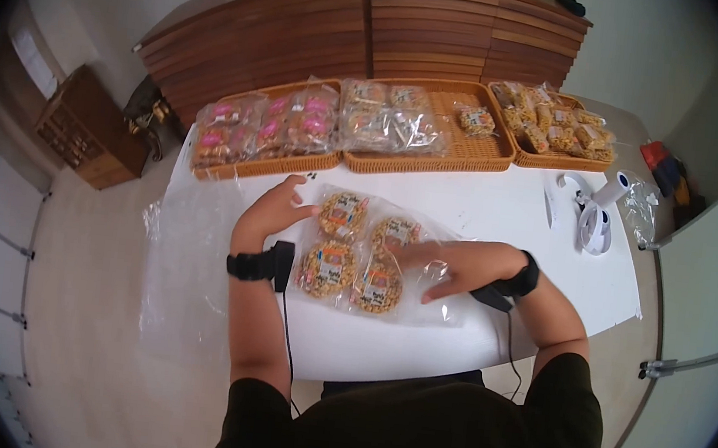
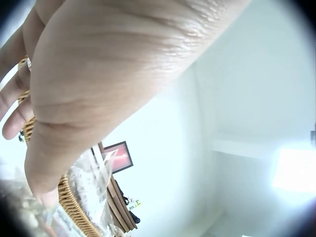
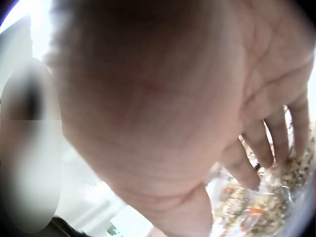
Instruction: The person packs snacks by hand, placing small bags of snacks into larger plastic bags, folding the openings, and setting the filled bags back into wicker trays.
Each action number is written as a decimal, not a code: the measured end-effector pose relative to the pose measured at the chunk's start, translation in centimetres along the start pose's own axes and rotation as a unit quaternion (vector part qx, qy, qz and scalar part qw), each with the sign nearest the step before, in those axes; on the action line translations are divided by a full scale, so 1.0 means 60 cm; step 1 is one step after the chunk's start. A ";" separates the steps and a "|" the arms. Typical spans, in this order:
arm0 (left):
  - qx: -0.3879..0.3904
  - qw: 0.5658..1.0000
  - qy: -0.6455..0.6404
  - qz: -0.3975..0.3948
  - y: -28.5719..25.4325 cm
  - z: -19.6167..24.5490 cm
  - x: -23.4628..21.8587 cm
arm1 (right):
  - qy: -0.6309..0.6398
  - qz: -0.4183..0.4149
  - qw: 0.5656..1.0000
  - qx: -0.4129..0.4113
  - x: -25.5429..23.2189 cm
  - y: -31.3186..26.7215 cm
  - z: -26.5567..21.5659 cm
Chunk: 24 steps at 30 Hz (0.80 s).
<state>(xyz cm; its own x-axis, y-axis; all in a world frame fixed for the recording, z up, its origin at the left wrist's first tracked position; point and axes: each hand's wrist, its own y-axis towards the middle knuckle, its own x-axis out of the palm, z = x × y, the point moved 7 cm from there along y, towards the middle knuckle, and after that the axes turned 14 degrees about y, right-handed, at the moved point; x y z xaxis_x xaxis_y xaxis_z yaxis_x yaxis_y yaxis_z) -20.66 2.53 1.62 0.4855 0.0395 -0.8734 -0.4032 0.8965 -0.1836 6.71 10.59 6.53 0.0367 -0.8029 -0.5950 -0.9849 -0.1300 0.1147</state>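
Observation:
A clear plastic bag (image 1: 433, 310) lies on the white table (image 1: 311, 346) in front of the body. Inside it are several round, labelled packs of nut-like pieces (image 1: 327, 266), set in two columns. My left hand (image 1: 271, 212) is at the bag's left edge with fingers spread, its thumb by the upper left pack. Over the right column lies my right hand (image 1: 464, 266), its extended fingers on the plastic and covering part of those packs. In the right wrist view the fingers (image 3: 279, 140) reach across the packs (image 3: 266, 207).
Another clear bag (image 1: 188, 267) hangs over the table's left edge. Behind stand wicker trays: pink-labelled packs in the left tray (image 1: 273, 167), bagged packs and one loose pack (image 1: 476, 120) in the middle tray (image 1: 480, 154), loose packs in the right tray (image 1: 562, 164). White devices (image 1: 593, 227) lie at right.

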 end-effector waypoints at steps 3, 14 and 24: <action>0.016 0.996 0.018 0.083 -0.038 0.041 -0.046 | 0.177 -0.157 0.962 0.135 -0.063 -0.047 -0.004; 0.054 0.997 0.053 0.007 -0.018 0.116 0.036 | -0.230 0.358 0.843 0.328 -0.354 0.004 0.344; 0.171 0.968 0.149 0.108 -0.076 0.204 -0.002 | -0.194 0.396 0.795 0.416 -0.338 0.004 0.310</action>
<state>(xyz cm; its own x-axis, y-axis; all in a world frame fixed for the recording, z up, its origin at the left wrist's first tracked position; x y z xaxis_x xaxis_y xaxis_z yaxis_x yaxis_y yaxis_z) -9.38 3.83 8.05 0.1526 0.1587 -0.9755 -0.1647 0.9773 0.1332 2.58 37.65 3.82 -0.5468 -0.1799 -0.8177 -0.4495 0.8871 0.1054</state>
